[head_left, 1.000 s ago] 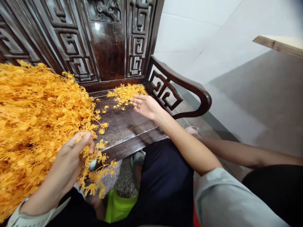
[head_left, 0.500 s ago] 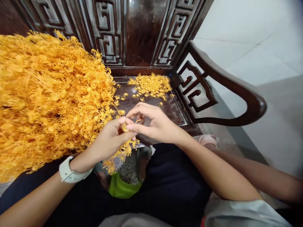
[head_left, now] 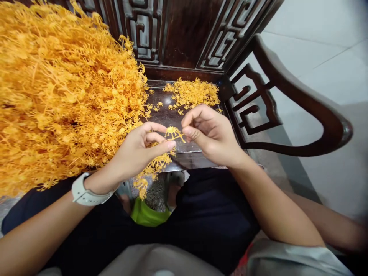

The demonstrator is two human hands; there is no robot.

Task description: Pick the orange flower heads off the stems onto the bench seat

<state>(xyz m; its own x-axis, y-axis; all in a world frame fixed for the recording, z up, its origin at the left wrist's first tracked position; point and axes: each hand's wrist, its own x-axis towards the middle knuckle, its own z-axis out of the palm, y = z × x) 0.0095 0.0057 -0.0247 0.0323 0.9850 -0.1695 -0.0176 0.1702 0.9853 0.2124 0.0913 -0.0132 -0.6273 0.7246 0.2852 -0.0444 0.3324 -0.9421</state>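
Between my two hands is a small yellow plastic piece [head_left: 172, 132], domed with thin curved prongs like a flower or spider. My left hand [head_left: 140, 147] has its fingertips and thumb around the left side of it. At its right end, my right hand [head_left: 214, 136] pinches thumb and forefinger together on a thin prong. Below my left hand hangs a cluster of similar yellow pieces [head_left: 153, 166] over the seat's front edge; whether it joins the held piece is hidden. A huge heap of tangled yellow pieces [head_left: 71, 92] rises left of my hands.
The dark wooden bench seat [head_left: 189, 159] bears a smaller pile of loose yellow pieces [head_left: 195, 93] at the back right. A carved backrest [head_left: 184, 34] and a curved armrest [head_left: 299, 88] bound it. Beneath my hands, something bright green [head_left: 149, 214] sits between the legs.
My hands have moved apart; the right one has gone right and up, and the yellow piece now shows between them. The camera view has shifted, so the bench appears higher and further right.
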